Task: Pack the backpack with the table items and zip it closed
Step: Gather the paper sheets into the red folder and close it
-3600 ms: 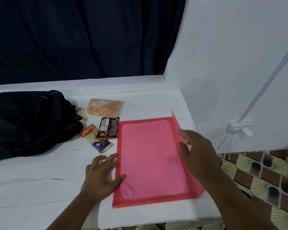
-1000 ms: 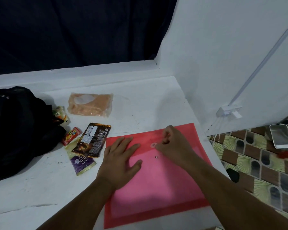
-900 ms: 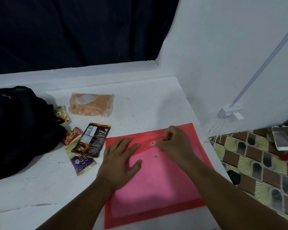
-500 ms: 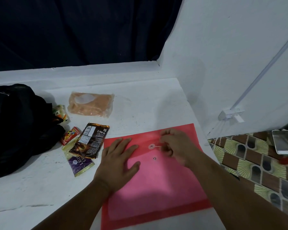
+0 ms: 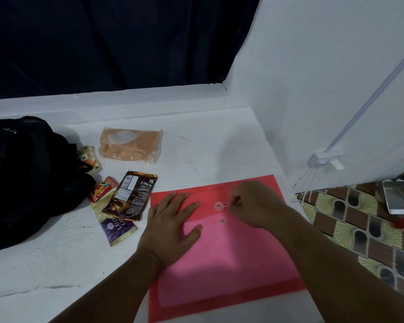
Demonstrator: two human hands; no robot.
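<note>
A red plastic envelope folder [image 5: 231,259] lies flat on the white table, flap folded down. My left hand [image 5: 170,227] presses flat on its left part with fingers spread. My right hand [image 5: 252,203] pinches the thin closure string beside the round button [image 5: 218,206] on the flap; a second small stud [image 5: 222,221] sits just below. The black backpack [image 5: 26,178] lies at the table's left. Beside it lie snack packets: a brown wrapper [image 5: 131,198], a purple one [image 5: 117,229], a small red pack [image 5: 103,188] and a clear bag of orange contents [image 5: 131,148].
A white wall [image 5: 313,89] borders the table on the right, with a socket and cables [image 5: 324,159]. A phone [image 5: 399,197] lies past the table's right edge above the patterned floor. A dark curtain hangs behind. Another small packet [image 5: 89,157] touches the backpack.
The folder's flap went from standing up to folded flat. My right hand took the closure string and has shifted slightly right of the button; my left hand keeps pressing the folder.
</note>
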